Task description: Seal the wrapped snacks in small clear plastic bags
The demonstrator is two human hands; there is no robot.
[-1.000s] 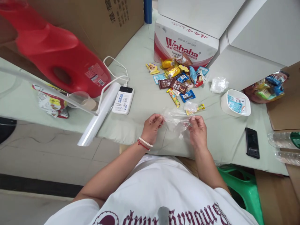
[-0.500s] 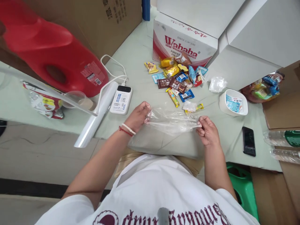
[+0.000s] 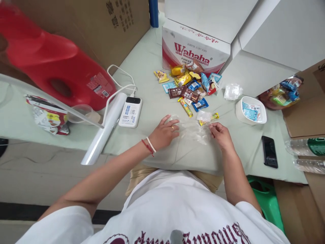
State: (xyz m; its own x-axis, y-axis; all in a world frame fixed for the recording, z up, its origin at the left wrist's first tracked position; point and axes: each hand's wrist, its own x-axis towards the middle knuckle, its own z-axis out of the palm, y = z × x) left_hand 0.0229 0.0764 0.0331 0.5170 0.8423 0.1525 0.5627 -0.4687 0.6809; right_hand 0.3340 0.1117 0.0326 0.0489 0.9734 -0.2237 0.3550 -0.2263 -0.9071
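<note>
A clear plastic bag [image 3: 194, 133] lies low over the table between my hands. My left hand [image 3: 166, 133] rests palm down on its left end, fingers spread. The right end is pinched between the thumb and fingers of my right hand [image 3: 220, 134]. Just beyond the bag are a small yellow wrapped stick [image 3: 214, 116] and a crumpled clear wrapper [image 3: 204, 116]. Farther back sits a pile of wrapped snacks [image 3: 191, 86] in yellow, brown and blue packets.
A power bank [image 3: 130, 112] with a white cable and a white roll [image 3: 101, 132] lie at left, near a red jug [image 3: 58, 61]. On the right are a white bowl [image 3: 238, 115], a phone [image 3: 269, 151] and plastic bottles [image 3: 299, 147]. Behind the snacks stands a Wahaha box [image 3: 195, 49].
My left hand has moved right and let go of its pinch, its fingers now spread over the bag. The bag has dropped lower and is less stretched between my hands.
</note>
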